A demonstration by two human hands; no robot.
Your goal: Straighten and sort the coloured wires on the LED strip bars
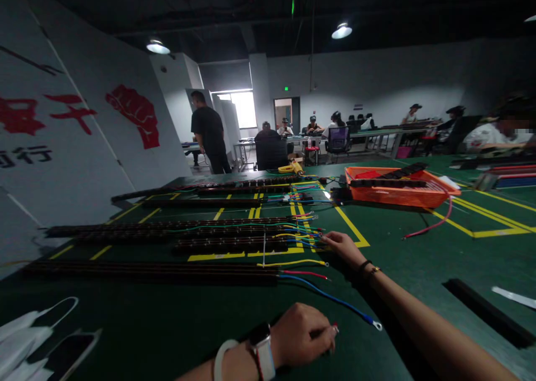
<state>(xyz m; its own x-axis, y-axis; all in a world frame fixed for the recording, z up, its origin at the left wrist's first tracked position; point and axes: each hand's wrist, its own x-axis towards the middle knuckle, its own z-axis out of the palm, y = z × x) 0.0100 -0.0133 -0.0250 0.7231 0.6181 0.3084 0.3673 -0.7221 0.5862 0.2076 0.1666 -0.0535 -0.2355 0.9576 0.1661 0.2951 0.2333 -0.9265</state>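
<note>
My right hand (344,248) reaches over the table, fingers pinched at the wire ends (317,236) leaving a middle group of black wire bundles (234,242). Exactly which wire it grips is too small to tell. Close to me, my left hand (302,335) is curled low over the table, with a tiny reddish-white bit at its fingertips that I cannot identify. Between the hands, a blue wire (326,297) with a ring terminal extends from the nearest long black bundle (151,272). A red wire (305,273) and a yellow wire (293,263) lie beside it.
An orange basket (389,198) holding black strips stands at the back right. A yellow heat gun (293,168) lies behind the bundles. To the right is a black strip (488,313); a phone (73,354) and white cloth (20,342) are at left. Several people sit or stand farther back.
</note>
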